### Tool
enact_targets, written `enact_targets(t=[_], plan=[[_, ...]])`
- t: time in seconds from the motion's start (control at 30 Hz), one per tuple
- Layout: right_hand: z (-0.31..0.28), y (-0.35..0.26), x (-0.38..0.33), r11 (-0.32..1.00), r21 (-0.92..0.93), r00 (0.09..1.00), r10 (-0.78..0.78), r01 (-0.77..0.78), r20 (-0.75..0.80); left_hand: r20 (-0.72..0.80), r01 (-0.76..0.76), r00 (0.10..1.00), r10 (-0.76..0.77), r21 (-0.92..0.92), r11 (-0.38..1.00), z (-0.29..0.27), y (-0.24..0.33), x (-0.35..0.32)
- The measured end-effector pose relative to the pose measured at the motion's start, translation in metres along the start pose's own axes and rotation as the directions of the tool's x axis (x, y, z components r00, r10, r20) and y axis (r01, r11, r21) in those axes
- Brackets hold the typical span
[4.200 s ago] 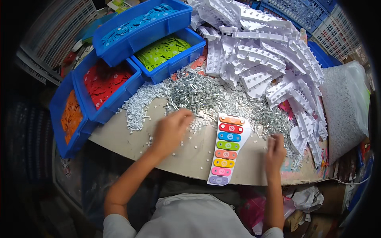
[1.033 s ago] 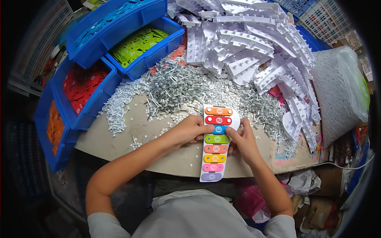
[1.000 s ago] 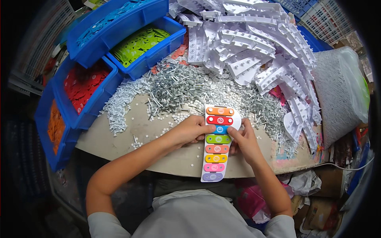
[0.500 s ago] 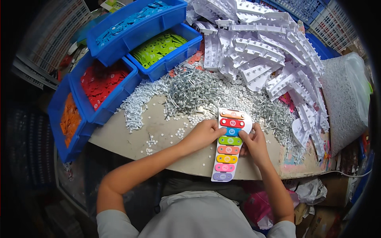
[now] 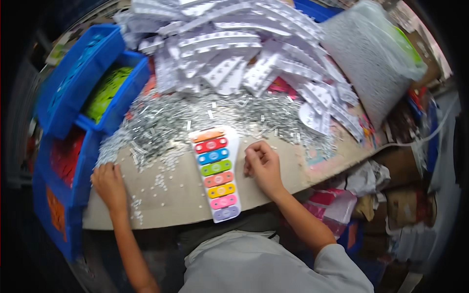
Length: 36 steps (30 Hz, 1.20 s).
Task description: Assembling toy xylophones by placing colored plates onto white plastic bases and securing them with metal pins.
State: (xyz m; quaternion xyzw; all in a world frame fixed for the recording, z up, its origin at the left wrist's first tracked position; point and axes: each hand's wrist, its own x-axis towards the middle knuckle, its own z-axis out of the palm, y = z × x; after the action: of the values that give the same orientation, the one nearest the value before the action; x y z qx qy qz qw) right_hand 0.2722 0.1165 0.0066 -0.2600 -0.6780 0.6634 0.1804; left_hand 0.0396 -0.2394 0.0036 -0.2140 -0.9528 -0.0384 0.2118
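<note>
A toy xylophone [image 5: 234,161] lies on the table: a white tapering base with a row of coloured bars. White round caps sit on the ends of the red bar [image 5: 211,144] and the blue bar [image 5: 214,156]; several lower bars show dark holes. My left hand [image 5: 108,184] is away to the left, fingers spread a little at the edge of the small white pins [image 5: 113,146]. Beside the xylophone's right edge, apart from it, my right hand [image 5: 262,163] is curled closed; whatever may be inside the fingers is hidden.
Blue bins [image 5: 100,128] of coloured bars line the left side. A heap of metal pins [image 5: 161,119] spreads behind the xylophone. White plastic bases [image 5: 220,49] are piled at the back. A clear bag [image 5: 366,63] of small pieces stands back right.
Both hands have let go of the xylophone. My left hand has moved left to the white pins; my right hand has drawn slightly away. The whole view has shifted.
</note>
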Motion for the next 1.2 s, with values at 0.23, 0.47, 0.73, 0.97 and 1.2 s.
enact_targets(t=[0.23,0.47,0.73,0.97,1.2], plan=[[-0.096,-0.03,-0.023,0.457,-0.886,0.82,-0.536,0.082,-0.2,0.353,0.43,0.885,-0.303,-0.376,0.821,-0.036,0.042,-0.001],[-0.14,-0.017,-0.039,0.328,-0.942,0.932,-0.311,-0.077,-0.185,0.349,0.369,0.929,-0.119,-0.87,0.326,-0.042,0.1,-0.025],[-0.099,-0.046,-0.026,0.762,-0.642,0.955,-0.123,-0.083,-0.269,0.602,0.638,0.77,0.211,-0.723,-0.264,-0.044,0.135,-0.027],[-0.004,-0.045,-0.011,0.993,-0.06,0.967,0.113,-0.101,0.228,0.664,0.759,0.65,0.37,-0.591,-0.273,-0.036,0.168,-0.021],[0.012,-0.031,-0.002,0.993,-0.019,0.964,0.117,-0.116,0.24,0.662,0.756,0.652,0.369,-0.603,-0.255,-0.021,0.17,-0.023]])
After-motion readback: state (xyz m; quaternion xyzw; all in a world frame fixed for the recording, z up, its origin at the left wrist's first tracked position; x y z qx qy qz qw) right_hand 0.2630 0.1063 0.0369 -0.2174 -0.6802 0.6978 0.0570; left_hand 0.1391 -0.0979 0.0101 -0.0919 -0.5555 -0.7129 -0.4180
